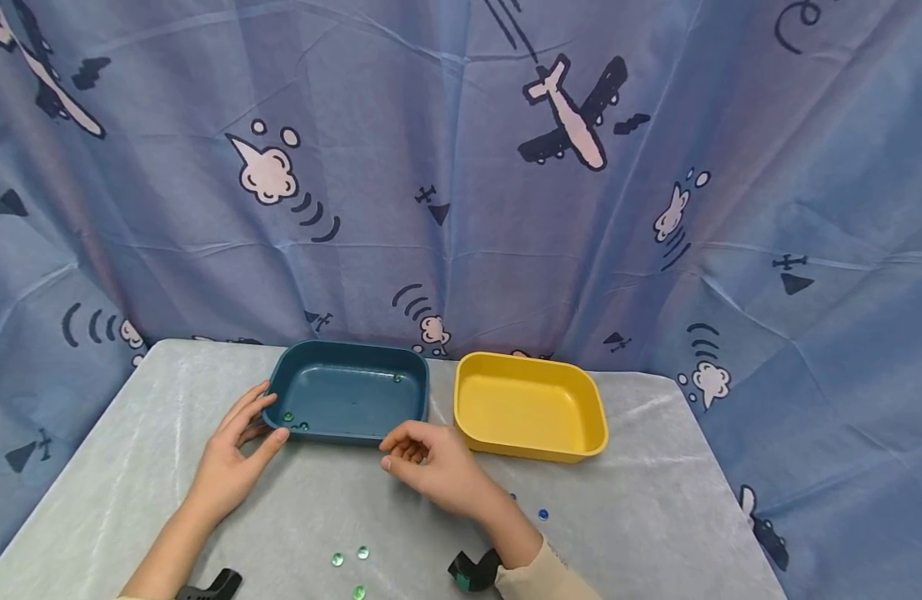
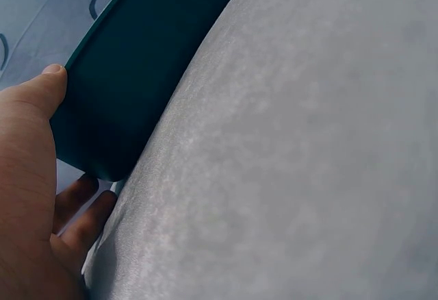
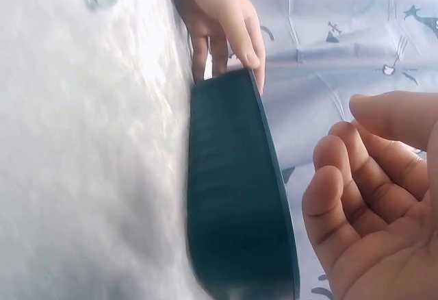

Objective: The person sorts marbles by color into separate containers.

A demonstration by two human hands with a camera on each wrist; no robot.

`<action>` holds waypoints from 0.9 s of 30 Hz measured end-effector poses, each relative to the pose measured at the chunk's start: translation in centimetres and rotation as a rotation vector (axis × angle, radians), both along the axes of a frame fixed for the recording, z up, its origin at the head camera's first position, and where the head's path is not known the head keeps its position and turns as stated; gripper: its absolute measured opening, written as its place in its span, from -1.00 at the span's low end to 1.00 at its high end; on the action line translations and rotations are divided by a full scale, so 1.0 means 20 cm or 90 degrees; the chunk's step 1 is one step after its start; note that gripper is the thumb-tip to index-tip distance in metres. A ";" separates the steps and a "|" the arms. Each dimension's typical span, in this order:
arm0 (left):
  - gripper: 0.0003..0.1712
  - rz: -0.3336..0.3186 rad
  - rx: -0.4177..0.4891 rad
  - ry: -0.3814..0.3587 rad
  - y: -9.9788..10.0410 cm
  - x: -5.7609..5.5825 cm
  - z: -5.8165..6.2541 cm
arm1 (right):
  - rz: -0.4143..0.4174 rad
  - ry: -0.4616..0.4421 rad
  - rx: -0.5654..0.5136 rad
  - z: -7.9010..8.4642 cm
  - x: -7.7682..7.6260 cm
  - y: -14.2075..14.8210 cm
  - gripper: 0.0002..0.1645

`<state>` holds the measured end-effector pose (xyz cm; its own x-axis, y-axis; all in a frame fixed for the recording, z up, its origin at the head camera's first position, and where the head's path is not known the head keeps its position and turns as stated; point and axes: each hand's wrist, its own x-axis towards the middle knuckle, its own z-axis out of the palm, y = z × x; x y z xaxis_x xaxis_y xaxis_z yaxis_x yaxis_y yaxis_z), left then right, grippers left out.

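Observation:
My left hand [image 1: 231,463] grips the left end of a dark teal plastic tray [image 1: 346,439]. In the left wrist view its thumb [image 2: 56,74] lies at the rim while other fingers reach around the end wall. Inside the tray are a green glass bead [image 1: 288,417] near the left corner, another close by, and one toward the right wall. My right hand [image 1: 442,467] hovers over the tray's front right corner. Its fingers [image 3: 323,190] are loosely curled, the thumb apart from them, with nothing visible between.
A yellow tray [image 1: 532,450] stands just right of the teal one. On the table's pale cloth [image 1: 656,517] in front lie several green glass beads [image 1: 363,552] and a blue bead [image 1: 543,515]; another blue one is partly hidden by the right forearm. A patterned blue curtain [image 1: 386,167] hangs behind.

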<state>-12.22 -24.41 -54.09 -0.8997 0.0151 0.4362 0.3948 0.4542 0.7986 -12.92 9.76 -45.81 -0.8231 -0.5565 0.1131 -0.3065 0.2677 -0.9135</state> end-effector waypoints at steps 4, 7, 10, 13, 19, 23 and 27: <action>-0.32 0.004 -0.003 -0.005 0.00 0.01 0.00 | 0.019 -0.017 -0.006 -0.01 0.04 -0.03 -0.90; -0.33 0.004 -0.004 -0.010 -0.01 0.01 0.00 | 0.036 -0.036 -0.010 -0.03 0.06 -0.04 -0.90; -0.33 0.004 -0.001 -0.015 -0.01 0.01 0.00 | 0.051 -0.054 -0.015 -0.05 0.08 -0.04 -0.86; -0.34 0.007 -0.002 -0.020 -0.01 0.01 0.00 | 0.061 -0.066 -0.016 -0.07 0.09 -0.03 -0.81; -0.35 0.010 -0.005 -0.009 -0.01 0.00 0.01 | 0.090 -0.080 -0.014 -0.11 0.11 -0.04 -0.78; -0.35 0.003 -0.002 -0.001 0.00 0.00 0.01 | 0.112 -0.082 -0.015 -0.14 0.13 -0.05 -0.79; -0.35 0.002 0.000 -0.003 0.00 0.00 0.01 | 0.127 -0.084 -0.018 -0.17 0.15 -0.07 -0.82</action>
<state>-12.18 -24.44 -53.93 -0.9015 0.0124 0.4326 0.3904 0.4549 0.8004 -9.94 8.39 -49.23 -0.7055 -0.7081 0.0294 -0.2284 0.1878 -0.9553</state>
